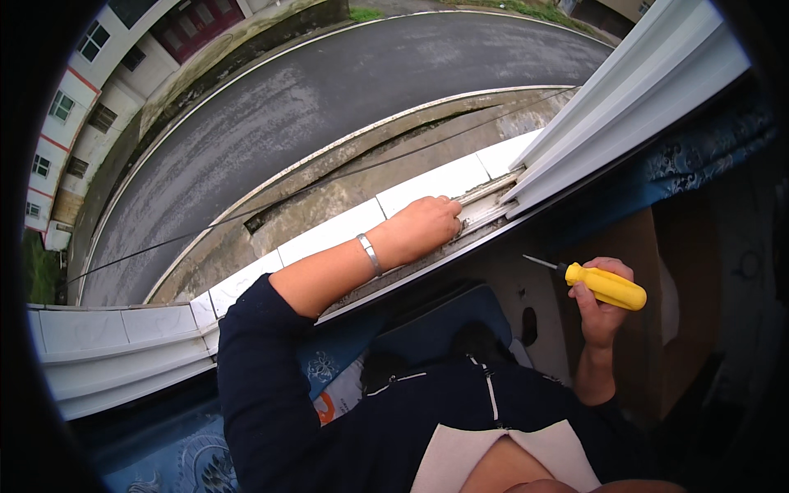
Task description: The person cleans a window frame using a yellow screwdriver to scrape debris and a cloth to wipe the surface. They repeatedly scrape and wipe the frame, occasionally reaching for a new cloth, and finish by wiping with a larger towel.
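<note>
A screwdriver with a thick yellow handle is gripped in my right hand, on the room side of the window. Its thin metal shaft points left towards the frame. My left hand reaches across to the white window track and rests on it with curled fingers. The fingertips are hidden, so whether they pinch anything does not show. Dirt lies along the track beneath this hand. A silver bracelet circles the left wrist.
White sliding sash frames rise at the right end of the track. Outside are a white tiled ledge, a dark cable and a road far below. Blue patterned curtain fabric hangs inside; a blue seat stands below me.
</note>
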The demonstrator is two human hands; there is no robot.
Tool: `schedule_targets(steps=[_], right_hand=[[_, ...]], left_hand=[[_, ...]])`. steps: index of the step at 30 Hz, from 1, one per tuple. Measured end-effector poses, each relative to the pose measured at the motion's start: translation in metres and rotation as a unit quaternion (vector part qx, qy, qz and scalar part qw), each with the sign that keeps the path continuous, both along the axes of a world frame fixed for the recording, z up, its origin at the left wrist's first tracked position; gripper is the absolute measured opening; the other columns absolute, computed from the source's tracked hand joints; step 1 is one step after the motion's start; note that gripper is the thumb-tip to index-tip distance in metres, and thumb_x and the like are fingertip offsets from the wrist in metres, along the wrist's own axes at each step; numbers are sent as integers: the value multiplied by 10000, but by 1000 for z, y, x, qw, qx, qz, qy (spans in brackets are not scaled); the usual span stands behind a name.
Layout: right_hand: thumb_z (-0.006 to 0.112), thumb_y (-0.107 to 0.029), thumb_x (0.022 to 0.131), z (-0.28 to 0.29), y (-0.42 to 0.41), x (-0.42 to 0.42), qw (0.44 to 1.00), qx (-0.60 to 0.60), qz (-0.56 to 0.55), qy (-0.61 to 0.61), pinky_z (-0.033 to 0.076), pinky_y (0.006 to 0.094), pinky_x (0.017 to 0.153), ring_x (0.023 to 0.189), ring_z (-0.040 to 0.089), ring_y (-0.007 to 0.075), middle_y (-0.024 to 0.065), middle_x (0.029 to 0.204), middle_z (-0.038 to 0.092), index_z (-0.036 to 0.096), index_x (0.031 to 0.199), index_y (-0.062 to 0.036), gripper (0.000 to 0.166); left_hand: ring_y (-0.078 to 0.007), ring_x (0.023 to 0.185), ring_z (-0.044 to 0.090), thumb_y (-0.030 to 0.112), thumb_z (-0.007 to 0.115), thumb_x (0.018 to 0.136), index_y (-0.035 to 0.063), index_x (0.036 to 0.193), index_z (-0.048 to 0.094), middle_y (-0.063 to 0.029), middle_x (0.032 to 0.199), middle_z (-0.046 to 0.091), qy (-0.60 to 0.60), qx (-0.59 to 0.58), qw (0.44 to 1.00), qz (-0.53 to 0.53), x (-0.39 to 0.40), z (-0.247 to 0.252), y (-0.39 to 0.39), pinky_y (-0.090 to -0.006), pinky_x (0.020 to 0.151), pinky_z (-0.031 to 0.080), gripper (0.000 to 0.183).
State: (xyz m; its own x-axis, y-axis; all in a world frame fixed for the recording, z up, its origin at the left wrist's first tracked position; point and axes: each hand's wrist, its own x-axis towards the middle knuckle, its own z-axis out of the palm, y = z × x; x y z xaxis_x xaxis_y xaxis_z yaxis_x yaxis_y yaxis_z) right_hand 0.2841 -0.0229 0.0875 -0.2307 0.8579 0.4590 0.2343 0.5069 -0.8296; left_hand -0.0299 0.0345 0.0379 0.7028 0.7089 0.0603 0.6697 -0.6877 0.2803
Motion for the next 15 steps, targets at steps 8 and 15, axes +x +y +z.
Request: schedule_targets(steps=[8, 15], right_hand=[[643, 54, 795, 5, -6, 5, 999, 3, -30, 40, 497, 214, 615, 671, 576, 113, 106, 1009, 538, 491, 1074, -12, 325], [633, 30, 819, 2, -5, -1, 996, -73, -13, 57, 516, 204, 644, 718, 607, 111, 90, 1024, 552, 506, 1089, -31, 305]], left_hand=[[-321, 847, 605, 23, 640, 702, -11, 826, 638, -135, 872, 610, -133, -48, 983, 120, 0, -7, 18, -372, 773, 505, 129], [-91, 940, 599, 33, 696, 812, 0, 1108, 608, -53, 1027, 651, -528, -406, 698, 262, -12, 4, -14, -239, 822, 483, 310]])
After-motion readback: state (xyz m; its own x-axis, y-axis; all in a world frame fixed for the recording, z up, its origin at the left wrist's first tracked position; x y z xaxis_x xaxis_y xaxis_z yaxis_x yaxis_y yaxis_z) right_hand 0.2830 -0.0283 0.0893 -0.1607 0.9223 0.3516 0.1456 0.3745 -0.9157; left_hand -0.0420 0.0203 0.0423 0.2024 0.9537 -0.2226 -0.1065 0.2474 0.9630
